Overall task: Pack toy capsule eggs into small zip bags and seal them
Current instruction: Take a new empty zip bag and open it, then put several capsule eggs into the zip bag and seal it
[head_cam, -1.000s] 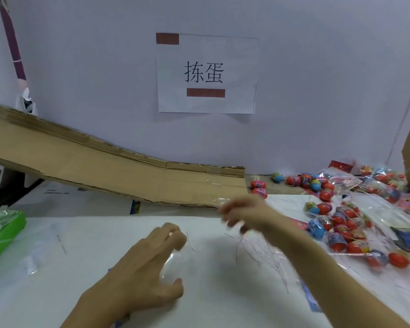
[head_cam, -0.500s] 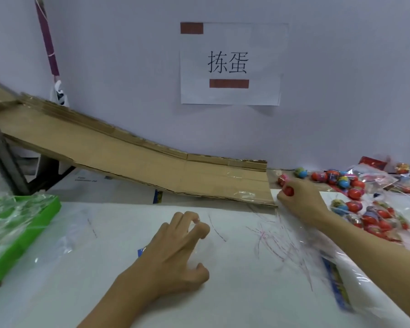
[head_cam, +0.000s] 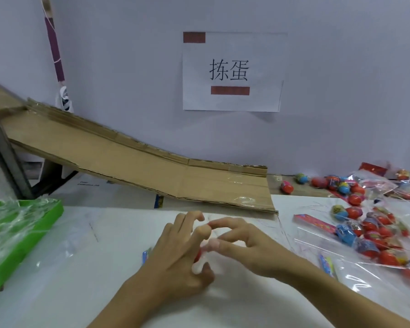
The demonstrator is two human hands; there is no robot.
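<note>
Your left hand (head_cam: 175,252) and right hand (head_cam: 249,247) meet, fingers curled, pinching a clear zip bag (head_cam: 200,265); a red capsule egg (head_cam: 197,254) shows between your fingers.

A pale lilac wall (head_cam: 128,67) backs the white worktop (head_cam: 57,280). A paper sign (head_cam: 232,72) printed 拣蛋 is stuck to it. A cardboard ramp (head_cam: 137,162) slopes down from the left; a green tray (head_cam: 26,223) sits at the left edge.
</note>
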